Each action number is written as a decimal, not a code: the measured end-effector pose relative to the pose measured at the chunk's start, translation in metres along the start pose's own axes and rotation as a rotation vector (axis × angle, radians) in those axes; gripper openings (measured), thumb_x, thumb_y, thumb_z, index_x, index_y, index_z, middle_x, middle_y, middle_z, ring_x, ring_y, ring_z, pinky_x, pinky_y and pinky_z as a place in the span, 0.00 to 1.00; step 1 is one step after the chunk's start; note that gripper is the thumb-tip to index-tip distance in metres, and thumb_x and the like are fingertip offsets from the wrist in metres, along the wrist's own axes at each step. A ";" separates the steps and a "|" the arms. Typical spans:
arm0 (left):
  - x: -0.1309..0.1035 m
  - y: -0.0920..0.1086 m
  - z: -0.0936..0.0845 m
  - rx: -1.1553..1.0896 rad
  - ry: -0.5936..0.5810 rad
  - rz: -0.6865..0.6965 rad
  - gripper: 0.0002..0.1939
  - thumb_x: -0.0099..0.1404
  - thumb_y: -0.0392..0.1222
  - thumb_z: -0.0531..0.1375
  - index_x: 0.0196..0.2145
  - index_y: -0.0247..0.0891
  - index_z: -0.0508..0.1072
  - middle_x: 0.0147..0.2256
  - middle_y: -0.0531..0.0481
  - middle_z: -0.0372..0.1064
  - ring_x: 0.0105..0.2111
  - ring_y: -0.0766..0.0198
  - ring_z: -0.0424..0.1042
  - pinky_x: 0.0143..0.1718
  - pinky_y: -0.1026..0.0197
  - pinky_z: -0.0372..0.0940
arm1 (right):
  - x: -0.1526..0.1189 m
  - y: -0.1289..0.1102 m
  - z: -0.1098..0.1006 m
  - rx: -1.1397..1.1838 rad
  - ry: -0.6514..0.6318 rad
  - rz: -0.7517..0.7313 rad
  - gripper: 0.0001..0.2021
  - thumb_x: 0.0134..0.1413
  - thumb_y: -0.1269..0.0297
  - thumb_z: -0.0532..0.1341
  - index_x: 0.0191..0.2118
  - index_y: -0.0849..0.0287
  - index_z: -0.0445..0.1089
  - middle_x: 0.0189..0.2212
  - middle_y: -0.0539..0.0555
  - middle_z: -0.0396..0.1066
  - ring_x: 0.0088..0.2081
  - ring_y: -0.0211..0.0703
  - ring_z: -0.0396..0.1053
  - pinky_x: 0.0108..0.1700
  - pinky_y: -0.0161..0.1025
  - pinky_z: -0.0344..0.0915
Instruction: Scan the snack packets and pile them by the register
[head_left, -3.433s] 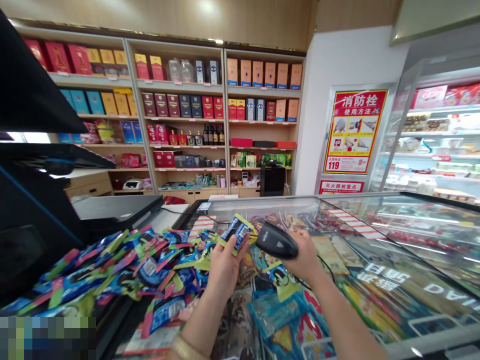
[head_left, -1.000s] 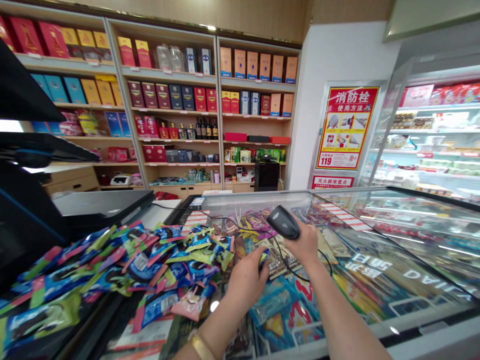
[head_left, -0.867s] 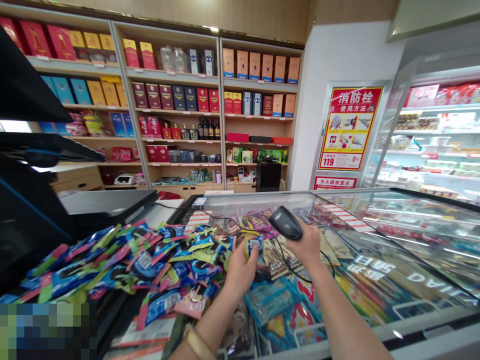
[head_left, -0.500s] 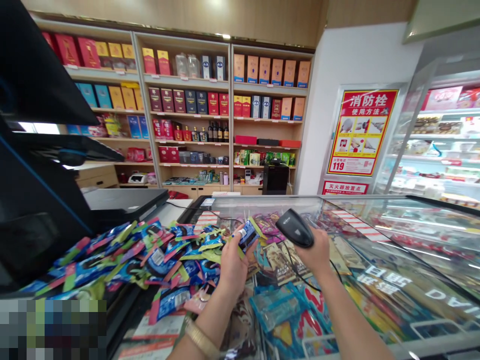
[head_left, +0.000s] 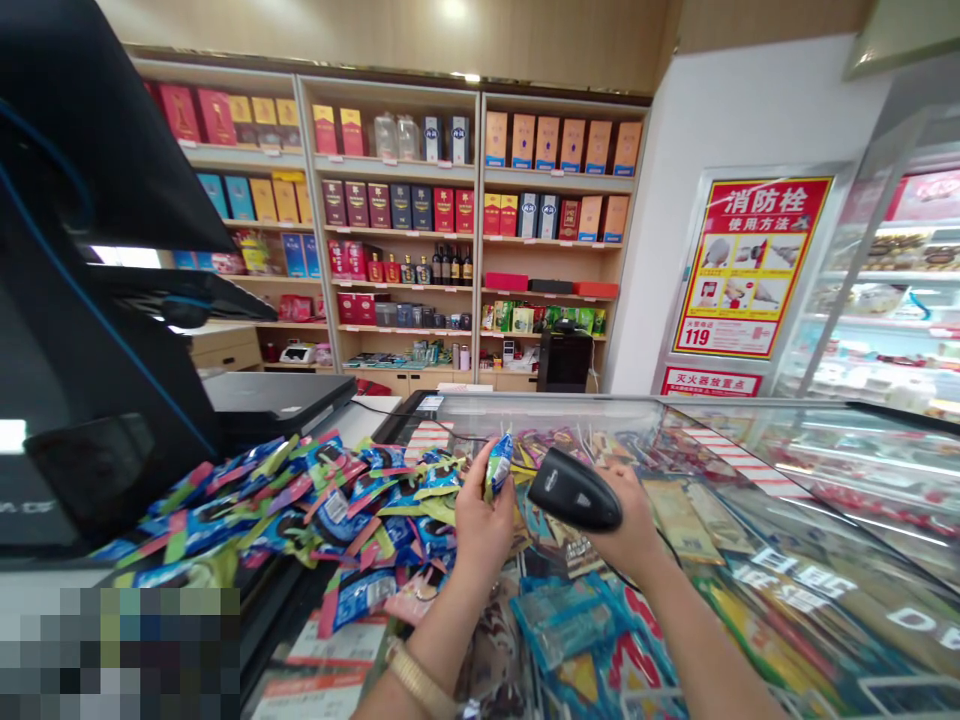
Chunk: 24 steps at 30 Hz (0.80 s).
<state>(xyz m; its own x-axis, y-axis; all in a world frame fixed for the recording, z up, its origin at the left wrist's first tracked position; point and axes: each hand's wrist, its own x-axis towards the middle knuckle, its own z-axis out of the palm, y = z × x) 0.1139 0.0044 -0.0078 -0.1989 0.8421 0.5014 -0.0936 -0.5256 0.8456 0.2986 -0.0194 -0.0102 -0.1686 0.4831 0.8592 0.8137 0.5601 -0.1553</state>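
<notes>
My left hand (head_left: 484,515) is closed on a small blue and green snack packet (head_left: 499,464), held upright above the freezer glass. In my right hand (head_left: 628,515) is a black handheld barcode scanner (head_left: 574,490), its head turned left toward the packet; the two are a short way apart. A long heap of similar blue, pink and green packets (head_left: 337,510) lies to the left of my left hand. Below both hands, bagged ice creams (head_left: 562,615) show through the glass lid. The scanner's handle is mostly hidden by my fingers.
A black checkout screen (head_left: 112,130) rises at the left, with a dark flat device (head_left: 277,395) behind the heap. Boxed goods fill the wall shelves (head_left: 405,235) opposite. A red fire-hydrant poster (head_left: 752,265) hangs on the right wall, beside a lit display fridge (head_left: 900,290).
My left hand has turned the packet, so it shows narrower and more edge-on. The scanner has swung left and lower, closer to the packet. The whole view has shifted slightly left.
</notes>
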 end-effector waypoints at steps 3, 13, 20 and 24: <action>0.000 -0.003 0.000 0.043 -0.007 0.029 0.19 0.56 0.37 0.62 0.48 0.38 0.74 0.51 0.43 0.72 0.53 0.54 0.69 0.55 0.56 0.63 | 0.002 -0.003 -0.001 0.033 -0.087 -0.007 0.06 0.45 0.61 0.61 0.30 0.56 0.70 0.26 0.51 0.71 0.28 0.42 0.65 0.37 0.41 0.57; 0.002 -0.013 -0.003 0.132 -0.038 0.089 0.20 0.60 0.37 0.59 0.51 0.39 0.72 0.51 0.43 0.71 0.52 0.55 0.69 0.56 0.54 0.62 | 0.001 -0.006 0.000 0.093 -0.119 0.021 0.09 0.45 0.59 0.60 0.33 0.57 0.71 0.28 0.53 0.73 0.28 0.42 0.64 0.36 0.40 0.57; -0.001 -0.011 -0.002 0.180 -0.045 0.127 0.21 0.62 0.40 0.58 0.53 0.38 0.70 0.51 0.42 0.71 0.54 0.54 0.69 0.56 0.53 0.62 | 0.000 -0.003 0.002 0.062 -0.048 -0.010 0.10 0.44 0.60 0.61 0.35 0.56 0.72 0.26 0.51 0.71 0.27 0.42 0.64 0.37 0.41 0.59; 0.005 -0.001 -0.008 0.279 0.015 0.291 0.22 0.66 0.42 0.55 0.57 0.39 0.66 0.54 0.42 0.69 0.55 0.56 0.67 0.57 0.53 0.62 | -0.003 0.009 0.002 0.005 0.085 0.017 0.07 0.43 0.62 0.61 0.32 0.55 0.71 0.27 0.52 0.72 0.30 0.45 0.68 0.36 0.42 0.62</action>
<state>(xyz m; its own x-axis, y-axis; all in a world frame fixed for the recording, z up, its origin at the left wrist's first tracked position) 0.1049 0.0075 -0.0076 -0.1920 0.6601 0.7262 0.2371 -0.6869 0.6870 0.3052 -0.0143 -0.0152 -0.1068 0.4338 0.8947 0.8131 0.5559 -0.1725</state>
